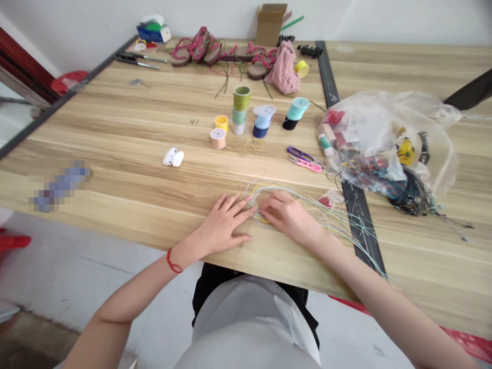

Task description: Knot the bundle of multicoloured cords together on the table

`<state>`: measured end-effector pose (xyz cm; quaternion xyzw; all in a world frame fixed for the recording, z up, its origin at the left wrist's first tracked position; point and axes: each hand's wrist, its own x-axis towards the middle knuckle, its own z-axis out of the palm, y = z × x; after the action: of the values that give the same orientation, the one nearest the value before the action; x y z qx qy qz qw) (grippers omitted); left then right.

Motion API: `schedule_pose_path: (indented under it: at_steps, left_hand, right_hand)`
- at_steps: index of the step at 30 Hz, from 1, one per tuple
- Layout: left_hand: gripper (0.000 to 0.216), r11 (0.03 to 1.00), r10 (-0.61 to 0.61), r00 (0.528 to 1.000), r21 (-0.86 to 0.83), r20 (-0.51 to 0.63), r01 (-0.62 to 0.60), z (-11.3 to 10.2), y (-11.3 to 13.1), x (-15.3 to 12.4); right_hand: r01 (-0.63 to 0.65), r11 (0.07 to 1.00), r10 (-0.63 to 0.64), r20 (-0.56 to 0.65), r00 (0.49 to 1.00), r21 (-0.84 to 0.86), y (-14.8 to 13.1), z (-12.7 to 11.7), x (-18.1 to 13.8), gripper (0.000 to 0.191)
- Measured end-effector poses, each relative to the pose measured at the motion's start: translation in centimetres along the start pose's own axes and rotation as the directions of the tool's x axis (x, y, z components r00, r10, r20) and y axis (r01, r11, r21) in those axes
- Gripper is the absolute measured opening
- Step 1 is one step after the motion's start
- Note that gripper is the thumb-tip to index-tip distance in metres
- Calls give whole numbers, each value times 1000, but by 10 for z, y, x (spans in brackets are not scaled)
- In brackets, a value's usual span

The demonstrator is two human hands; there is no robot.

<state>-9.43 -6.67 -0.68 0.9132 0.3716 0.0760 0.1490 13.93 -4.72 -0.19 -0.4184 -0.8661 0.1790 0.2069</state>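
Observation:
My left hand point(225, 223) lies flat on the wooden table point(126, 148), fingers stretched out and touching a bundle of thin coloured threads point(307, 205). A red string bracelet circles that wrist. My right hand point(286, 215) rests on the same bundle, its fingertips pressed together on the threads where they loop near the left fingers. The threads fan out to the right and trail over the table's front edge.
Several thread spools point(249, 118) stand mid-table, with two small scissors point(303, 159) and a white earbud case point(173, 157) nearby. A clear plastic bag point(388, 143) of supplies lies at right. Braided sandals point(215, 51), a pink cloth point(284, 69) and a cardboard box point(271, 23) sit at the back.

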Motion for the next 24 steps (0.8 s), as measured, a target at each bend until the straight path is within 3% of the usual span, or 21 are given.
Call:
schedule_pose_path:
  at_steps: [10, 16, 24]
  left_hand:
    - [80, 999, -18, 1000, -46, -9, 18, 2, 0, -1]
    - [66, 1000, 4, 1000, 11, -5, -4, 4, 1, -1]
    - [65, 995, 2, 999, 96, 43, -6, 1, 4, -1]
  right_hand:
    - [0, 999, 2, -32, 999, 38, -1, 6, -4, 14]
    - [-8, 994, 13, -40, 999, 113, -1, 4, -3, 12]
    - [10, 982, 0, -53, 999, 188, -2, 8, -1, 9]
